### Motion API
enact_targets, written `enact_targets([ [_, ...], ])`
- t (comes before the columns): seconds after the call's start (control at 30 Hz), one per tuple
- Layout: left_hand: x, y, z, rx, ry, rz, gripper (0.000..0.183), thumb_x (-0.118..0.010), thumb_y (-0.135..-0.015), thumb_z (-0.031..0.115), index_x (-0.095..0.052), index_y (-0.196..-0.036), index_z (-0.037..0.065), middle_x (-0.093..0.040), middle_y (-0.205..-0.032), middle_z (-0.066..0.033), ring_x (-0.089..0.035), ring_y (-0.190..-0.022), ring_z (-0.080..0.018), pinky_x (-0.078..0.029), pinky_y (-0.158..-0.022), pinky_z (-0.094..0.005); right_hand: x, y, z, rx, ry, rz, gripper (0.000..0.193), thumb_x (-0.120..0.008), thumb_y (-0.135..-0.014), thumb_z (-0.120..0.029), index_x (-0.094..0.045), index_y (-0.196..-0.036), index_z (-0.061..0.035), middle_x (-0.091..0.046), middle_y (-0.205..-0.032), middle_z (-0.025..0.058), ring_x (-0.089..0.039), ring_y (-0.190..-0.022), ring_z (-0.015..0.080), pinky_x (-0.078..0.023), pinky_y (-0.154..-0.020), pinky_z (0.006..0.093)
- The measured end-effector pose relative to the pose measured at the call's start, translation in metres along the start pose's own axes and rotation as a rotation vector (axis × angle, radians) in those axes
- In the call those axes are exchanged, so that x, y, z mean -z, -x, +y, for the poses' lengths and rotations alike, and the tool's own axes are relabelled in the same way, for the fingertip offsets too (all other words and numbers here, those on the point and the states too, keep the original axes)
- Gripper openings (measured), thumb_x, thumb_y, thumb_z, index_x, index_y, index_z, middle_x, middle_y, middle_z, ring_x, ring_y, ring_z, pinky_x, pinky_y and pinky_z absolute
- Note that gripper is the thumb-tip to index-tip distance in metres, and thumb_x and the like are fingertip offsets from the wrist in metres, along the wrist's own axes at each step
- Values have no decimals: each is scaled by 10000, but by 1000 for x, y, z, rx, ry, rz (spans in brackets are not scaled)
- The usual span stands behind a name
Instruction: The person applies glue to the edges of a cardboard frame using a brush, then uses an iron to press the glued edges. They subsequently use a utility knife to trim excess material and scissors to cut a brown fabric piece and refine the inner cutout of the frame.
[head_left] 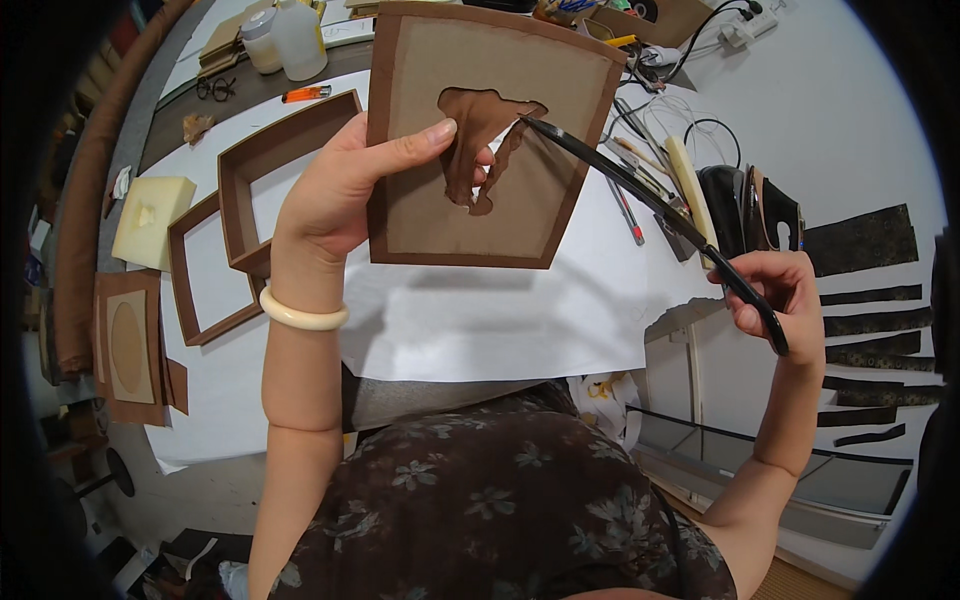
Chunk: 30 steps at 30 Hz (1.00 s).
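Held up over the table is a beige board panel (410, 225) with a brown folded border. An irregular opening in its middle shows brown lining material (478, 120), slit so that white and a fingertip show through. My left hand (355, 180) grips the panel's left side, thumb on the front and fingers behind it. Black long-bladed scissors (630, 185) are in my right hand (775, 295), its fingers closed round the handles. Their tip touches the lining at the upper right of the opening; whether the blades are parted there I cannot tell.
White paper (480, 330) covers the table. Two brown frames (210, 270) and a yellow foam block (153, 222) lie to the left. An orange lighter (306, 94) and bottles (298, 40) sit farther back. Tools and cables (640, 150) crowd the right; dark strips (880, 320) hang at far right.
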<state>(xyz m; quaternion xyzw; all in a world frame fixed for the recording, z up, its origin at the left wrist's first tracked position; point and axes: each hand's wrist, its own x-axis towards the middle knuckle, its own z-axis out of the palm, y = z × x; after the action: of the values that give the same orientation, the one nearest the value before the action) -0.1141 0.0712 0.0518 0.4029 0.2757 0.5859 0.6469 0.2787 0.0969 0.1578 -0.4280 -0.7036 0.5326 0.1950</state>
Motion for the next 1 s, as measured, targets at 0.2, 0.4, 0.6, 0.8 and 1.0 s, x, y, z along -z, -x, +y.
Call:
enact_targets([
  [0.2, 0, 1, 1, -5, 1, -52, 358, -671, -931, 158, -572, -1216, -35, -696, -1007, -150, -686, -899, -221, -572, -832, -369, 4, -7, -9, -12, 23, -48, 467, -886, -724, -186, -700, -1069, 67, -699, -802, 56, -607, -640, 41, -467, -574, 158],
  [0.4, 2, 3, 1, -23, -29, -95, 361, -684, -920, 138, -571, -1210, -44, -699, -1019, -165, -694, -918, -235, -581, -824, -380, 8, -12, -15, -7, 56, -118, 448, -875, -750, -243, -715, -1028, 71, -596, -630, -29, -482, -524, 2, -319, -478, 148],
  [0.6, 0, 6, 2, 4, -12, -76, 390, -715, -893, 116, -565, -1212, -53, -698, -1022, -170, -707, -902, -251, -592, -815, -388, 12, -14, -7, 94, 80, -148, 449, -875, -752, -244, -714, -1025, 74, -592, -620, -27, -476, -511, 6, -320, -471, 151],
  [0.8, -3, 8, 3, -17, -17, -69, 400, -723, -883, 105, -563, -1214, -52, -697, -1024, -165, -706, -903, -254, -592, -814, -391, 12, -13, -9, 81, 109, -156, 443, -874, -747, -220, -712, -1036, 74, -634, -674, 1, -513, -538, 15, -355, -480, 151],
  [1.0, -6, 10, 8, 31, -3, -51, 403, -725, -882, 108, -563, -1212, -57, -696, -1026, -164, -705, -900, -250, -587, -824, -388, 9, -10, -7, 82, 54, -132, 443, -870, -744, -200, -710, -1052, 74, -686, -768, 53, -548, -568, 24, -395, -502, 146],
])
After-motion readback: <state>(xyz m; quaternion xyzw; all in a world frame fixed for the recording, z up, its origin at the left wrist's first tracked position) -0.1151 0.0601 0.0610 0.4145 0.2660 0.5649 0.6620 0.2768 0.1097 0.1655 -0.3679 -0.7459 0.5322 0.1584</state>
